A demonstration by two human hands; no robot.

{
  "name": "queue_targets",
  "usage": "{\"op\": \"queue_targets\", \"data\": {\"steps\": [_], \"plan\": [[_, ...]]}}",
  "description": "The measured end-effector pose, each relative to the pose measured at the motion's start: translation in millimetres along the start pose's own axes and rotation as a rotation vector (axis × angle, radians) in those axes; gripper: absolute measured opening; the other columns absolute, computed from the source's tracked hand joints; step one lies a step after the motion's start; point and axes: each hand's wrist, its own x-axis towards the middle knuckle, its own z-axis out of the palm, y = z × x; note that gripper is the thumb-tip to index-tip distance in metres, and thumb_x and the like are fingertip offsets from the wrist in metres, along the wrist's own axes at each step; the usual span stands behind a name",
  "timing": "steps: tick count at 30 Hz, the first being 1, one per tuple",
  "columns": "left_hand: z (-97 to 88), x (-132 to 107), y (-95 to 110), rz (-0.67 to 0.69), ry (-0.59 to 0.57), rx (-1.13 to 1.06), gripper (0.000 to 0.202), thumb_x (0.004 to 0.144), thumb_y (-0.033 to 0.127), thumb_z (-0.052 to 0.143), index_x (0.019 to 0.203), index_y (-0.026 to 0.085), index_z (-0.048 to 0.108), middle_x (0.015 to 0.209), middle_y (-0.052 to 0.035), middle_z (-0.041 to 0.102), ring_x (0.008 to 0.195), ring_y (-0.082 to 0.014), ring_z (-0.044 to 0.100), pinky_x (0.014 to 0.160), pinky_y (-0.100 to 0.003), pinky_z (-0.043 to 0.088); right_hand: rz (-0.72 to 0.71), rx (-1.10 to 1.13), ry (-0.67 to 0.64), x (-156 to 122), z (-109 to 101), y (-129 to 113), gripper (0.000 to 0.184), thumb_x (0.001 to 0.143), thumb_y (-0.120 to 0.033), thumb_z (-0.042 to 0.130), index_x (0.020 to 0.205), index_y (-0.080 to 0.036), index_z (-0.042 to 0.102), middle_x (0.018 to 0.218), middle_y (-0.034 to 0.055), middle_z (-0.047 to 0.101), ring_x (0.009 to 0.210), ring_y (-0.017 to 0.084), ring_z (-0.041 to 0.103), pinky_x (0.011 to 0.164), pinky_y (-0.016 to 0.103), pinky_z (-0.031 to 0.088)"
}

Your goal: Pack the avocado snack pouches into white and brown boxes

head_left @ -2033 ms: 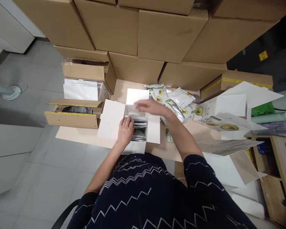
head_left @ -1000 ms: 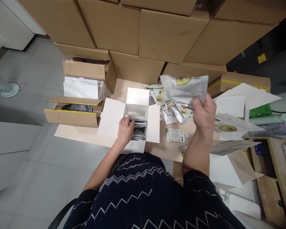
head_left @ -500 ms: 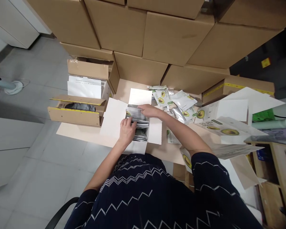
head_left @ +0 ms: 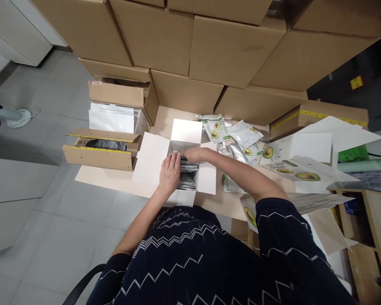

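Note:
An open white carton (head_left: 150, 156) stands in front of me with its flaps folded out. Inside it, flat silvery pouches (head_left: 188, 178) are packed in rows, edges up. Across the carton's left wall and the pouches lies my left hand (head_left: 170, 171), its fingers stretched out and close together. My right hand (head_left: 193, 154) reaches in from the right over the pouches' far end. Its fingers look curled, and their tips are hidden down in the box, so what they hold does not show.
Loose avocado-print pouches (head_left: 217, 129) lie in a heap to the right. Open printed cartons (head_left: 300, 171) stand beyond them. On the left is a brown box (head_left: 98, 156) with yellow edges. Stacked cardboard boxes (head_left: 222, 51) wall off the back of the table (head_left: 114, 180).
The pouch standing up at the far end of the carton has gone lower, baring the inner back wall. My right hand has moved down and slightly nearer me; the left hand's fingers have straightened.

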Motion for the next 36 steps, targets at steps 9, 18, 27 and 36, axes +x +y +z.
{"op": "queue_targets", "data": {"steps": [9, 18, 27, 36], "plan": [[2.6, -2, -1, 0.012, -0.017, 0.01, 0.054, 0.095, 0.019, 0.044, 0.149, 0.011, 0.042, 0.154, -0.02, 0.043, 0.146, -0.0338, 0.037, 0.116, -0.055, 0.034, 0.057, 0.809, 0.894, -57, -20, 102, 0.038, 0.099, -0.039, 0.043, 0.125, -0.019, 0.062, 0.106, 0.0087, 0.073, 0.085, 0.015, 0.07, 0.078, 0.028, 0.055], [2.1, -1, 0, -0.005, -0.032, 0.023, 0.051, 0.097, 0.021, 0.044, 0.146, 0.009, 0.046, 0.155, -0.0185, 0.042, 0.145, -0.0344, 0.038, 0.117, -0.054, 0.034, 0.833, 0.243, 0.588, -26, 86, 184, 0.081, 0.084, -0.023, 0.062, 0.158, -0.021, 0.028, 0.16, 0.0191, 0.03, 0.139, 0.036, 0.039, 0.11, 0.046, 0.036], [-0.9, -1, 1, -0.017, -0.049, 0.034, 0.049, 0.097, 0.021, 0.044, 0.145, 0.011, 0.048, 0.154, -0.0167, 0.044, 0.144, -0.0339, 0.039, 0.117, -0.052, 0.034, 0.846, 0.244, 0.727, -16, 113, 180, 0.058, 0.097, -0.021, 0.03, 0.155, -0.021, 0.037, 0.16, 0.0155, 0.034, 0.139, 0.035, 0.036, 0.112, 0.053, 0.029], [-0.1, -3, 0, 0.007, -0.056, 0.093, 0.052, 0.098, 0.022, 0.043, 0.148, 0.009, 0.044, 0.156, -0.0168, 0.042, 0.145, -0.0343, 0.038, 0.118, -0.051, 0.032, 0.714, 0.456, 1.315, -77, 59, 181, 0.035, 0.099, -0.032, 0.03, 0.098, -0.017, 0.061, 0.092, 0.0089, 0.065, 0.089, 0.022, 0.056, 0.088, 0.039, 0.044]]}}
